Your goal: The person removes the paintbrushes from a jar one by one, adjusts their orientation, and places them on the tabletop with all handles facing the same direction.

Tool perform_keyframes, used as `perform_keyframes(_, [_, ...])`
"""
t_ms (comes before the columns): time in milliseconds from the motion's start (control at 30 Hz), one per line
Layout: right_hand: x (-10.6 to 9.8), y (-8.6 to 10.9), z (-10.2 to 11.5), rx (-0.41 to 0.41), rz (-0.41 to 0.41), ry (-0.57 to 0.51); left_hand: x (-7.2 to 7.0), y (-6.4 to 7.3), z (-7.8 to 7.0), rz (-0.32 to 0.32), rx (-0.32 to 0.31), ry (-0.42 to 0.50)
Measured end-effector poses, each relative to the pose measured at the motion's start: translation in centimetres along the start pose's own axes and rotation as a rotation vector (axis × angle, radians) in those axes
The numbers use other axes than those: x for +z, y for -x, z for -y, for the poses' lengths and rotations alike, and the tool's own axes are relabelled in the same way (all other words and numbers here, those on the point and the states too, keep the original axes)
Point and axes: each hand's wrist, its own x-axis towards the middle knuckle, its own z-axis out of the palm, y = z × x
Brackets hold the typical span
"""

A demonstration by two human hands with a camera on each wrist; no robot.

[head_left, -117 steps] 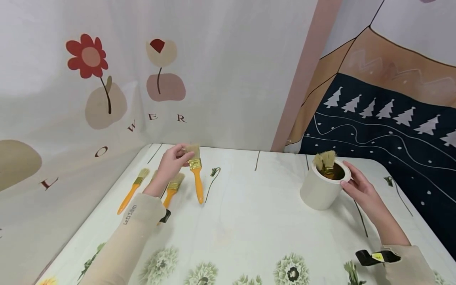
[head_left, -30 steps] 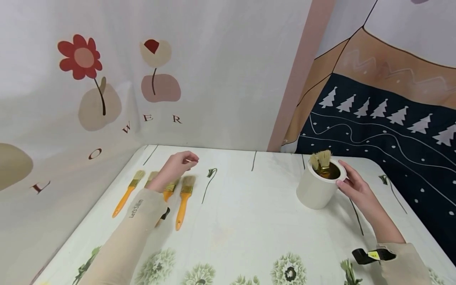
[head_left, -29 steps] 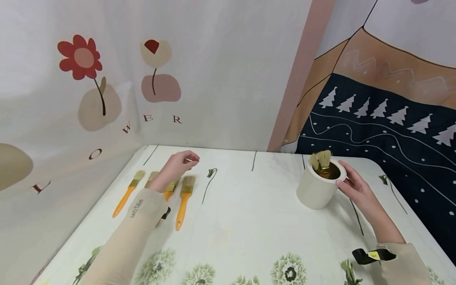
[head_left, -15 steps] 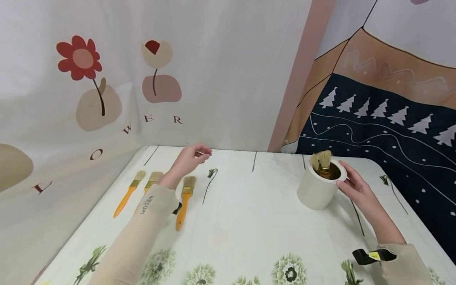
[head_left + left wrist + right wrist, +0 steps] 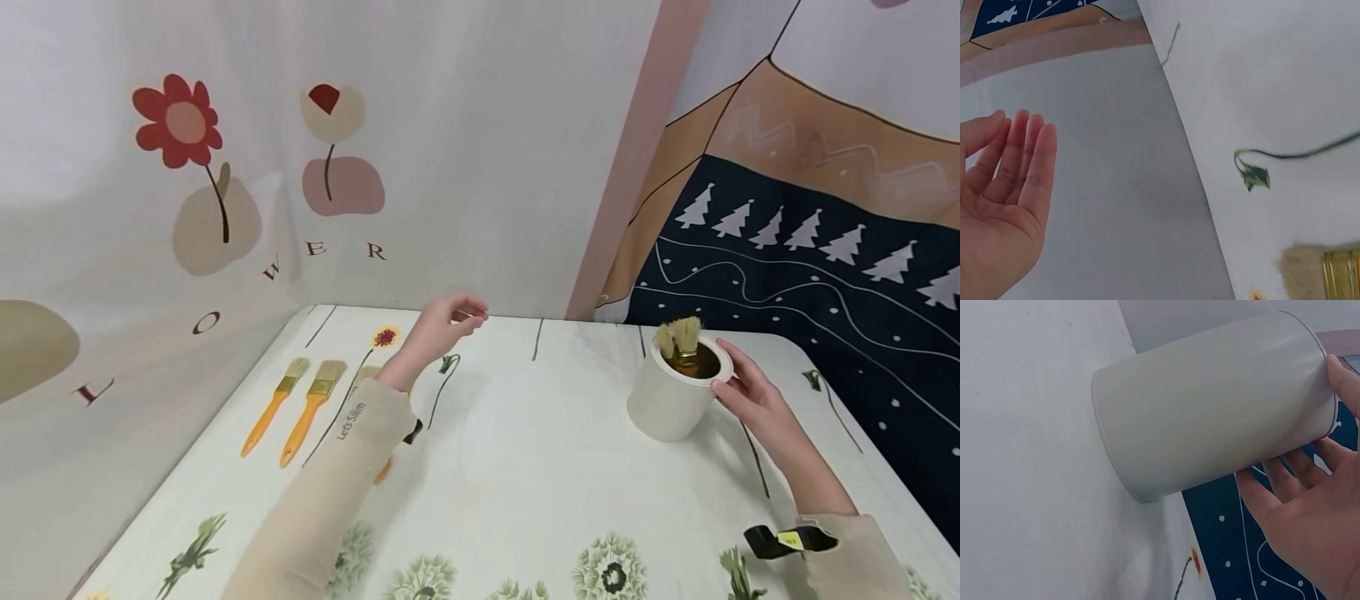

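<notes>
My left hand (image 5: 442, 329) is in the air near the table's back edge, fingers loosely bent and holding nothing, as the left wrist view also shows. Two orange-handled paintbrushes, a narrow one (image 5: 274, 408) and a wider one (image 5: 313, 412), lie on the left of the table. Further brushes lie mostly hidden under my left sleeve; one handle end (image 5: 382, 472) pokes out, and its metal band (image 5: 1340, 275) shows in the left wrist view. My right hand (image 5: 761, 404) grips the rim of a white cylindrical pot (image 5: 663, 408), in which brushes (image 5: 678, 335) stand bristles up.
A white cloth (image 5: 510, 450) printed with flowers and stems covers the table. Behind it hangs a pale curtain (image 5: 480, 167) with flower prints, and a dark blue fabric (image 5: 795, 275) with white trees hangs at the right.
Earlier my left hand held a paintbrush; that brush now lies on the table to the right of the others. The emptied hand has moved right. My right hand stays on the pot.
</notes>
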Motion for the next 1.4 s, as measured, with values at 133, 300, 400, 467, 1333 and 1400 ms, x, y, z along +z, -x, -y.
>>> perform_keyframes(133, [0.0,0.0,0.2,0.009,0.005,0.002,1.2,-0.5,-0.9,-0.010,0.017,0.036])
perform_keyframes(300, [0.2,0.3,0.8,-0.011,0.009,-0.007,2.5,-1.0,-1.9,-0.017,0.055,0.069])
perform_keyframes(400, [0.6,0.6,1.7,-0.008,0.002,-0.004,3.2,-1.2,-2.4,-0.016,0.078,0.067])
perform_keyframes(467, [0.9,0.9,3.0,0.003,0.003,0.012,3.8,-1.4,-2.7,-0.012,0.091,0.068])
perform_keyframes(1333, [0.6,0.7,1.8,-0.023,0.005,-0.032,13.8,-2.8,-8.2,0.005,0.100,0.142])
perform_keyframes(1400, [0.6,0.8,2.0,-0.019,0.003,-0.047,14.6,-2.7,-8.7,0.009,0.097,0.155])
